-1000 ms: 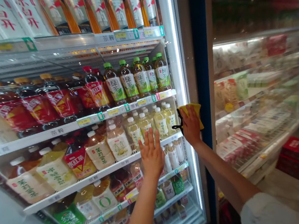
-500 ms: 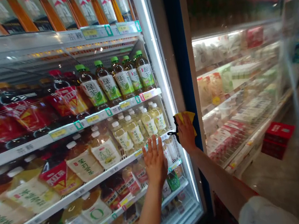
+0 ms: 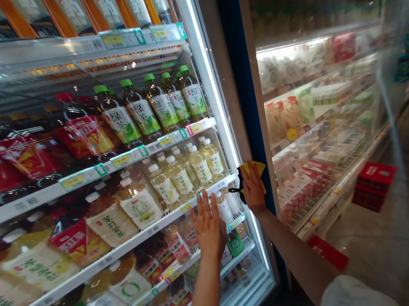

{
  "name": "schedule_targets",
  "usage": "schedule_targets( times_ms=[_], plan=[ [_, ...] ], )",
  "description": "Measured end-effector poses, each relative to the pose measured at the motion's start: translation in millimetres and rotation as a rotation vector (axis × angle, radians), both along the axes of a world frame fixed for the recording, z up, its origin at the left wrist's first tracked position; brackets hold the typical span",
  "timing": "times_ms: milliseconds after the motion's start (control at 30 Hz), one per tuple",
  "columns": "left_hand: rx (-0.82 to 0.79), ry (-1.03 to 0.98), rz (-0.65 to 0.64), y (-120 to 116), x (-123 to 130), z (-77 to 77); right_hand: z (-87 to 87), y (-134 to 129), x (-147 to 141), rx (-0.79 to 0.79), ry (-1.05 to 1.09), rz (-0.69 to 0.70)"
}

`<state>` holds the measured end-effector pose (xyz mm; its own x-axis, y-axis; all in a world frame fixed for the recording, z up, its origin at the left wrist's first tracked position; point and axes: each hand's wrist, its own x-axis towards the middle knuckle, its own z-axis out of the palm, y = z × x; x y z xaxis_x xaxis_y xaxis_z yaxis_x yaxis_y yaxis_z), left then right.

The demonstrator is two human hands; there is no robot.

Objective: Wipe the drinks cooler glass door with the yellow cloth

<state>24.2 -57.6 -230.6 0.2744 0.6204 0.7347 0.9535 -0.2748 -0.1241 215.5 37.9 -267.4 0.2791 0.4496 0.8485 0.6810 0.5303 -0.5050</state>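
A black-and-yellow cleaning cloth (image 3: pixel 259 169) lies under my right hand (image 3: pixel 253 191), which presses it with fingers extended against the right edge of the drinks cooler's front. A black loop hangs out from the cloth's left side. My left hand (image 3: pixel 209 229) is raised flat with fingers apart, in front of the lower shelves. It holds nothing and appears to rest on the glass. Behind it stand small pale-yellow drink bottles (image 3: pixel 182 174) with white caps. Green-capped tea bottles (image 3: pixel 141 112) fill the shelf above.
An upright light strip (image 3: pixel 210 69) runs beside the cooler shelves. To the right, past a dark blue panel (image 3: pixel 244 90), is an open chilled case (image 3: pixel 301 127) with packaged goods. A red box (image 3: pixel 375 185) juts over the aisle floor (image 3: pixel 389 242).
The view has shifted slightly, so the shelves sit a little further left. My right hand and the cloth have slid slightly down the cooler's edge. My left hand stays flat, nearly in place.
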Motion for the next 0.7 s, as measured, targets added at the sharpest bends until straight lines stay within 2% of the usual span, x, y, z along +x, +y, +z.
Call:
schedule_targets(
  times_ms=[67,133,200,333,400,500,567,633,700],
  plan=[
    [0.023,-0.019,0.017,-3,-7,-5.2,-26.0,-7,-5,-0.025,0.033,0.013],
    [0.018,-0.013,0.036,-7,-15,-7.6,-36.6,-9,-8,-0.030,0.071,0.039],
    [-0.004,-0.003,0.057,-13,-23,-6.9,-25.8,-7,-12,-0.013,0.113,0.047],
    [-0.007,-0.030,0.088,-22,-30,-3.5,13.6,-7,-34,0.021,0.082,0.027],
    [0.003,-0.040,0.093,-23,-31,-3.8,13.3,-16,-48,0.011,-0.034,0.049],
    [0.030,-0.049,0.113,-24,-34,-5.9,-10.1,-30,-54,0.000,-0.175,0.084],
    [0.045,-0.055,0.137,-25,-39,-6.8,-19.9,-31,-48,0.001,-0.142,0.078],
    [0.046,-0.065,0.160,-26,-43,-6.6,-13.9,-27,-42,0.004,-0.037,0.057],
    [0.035,-0.075,0.177,-27,-46,-5.5,2.9,-23,-45,0.010,0.029,0.043]
  ],
)
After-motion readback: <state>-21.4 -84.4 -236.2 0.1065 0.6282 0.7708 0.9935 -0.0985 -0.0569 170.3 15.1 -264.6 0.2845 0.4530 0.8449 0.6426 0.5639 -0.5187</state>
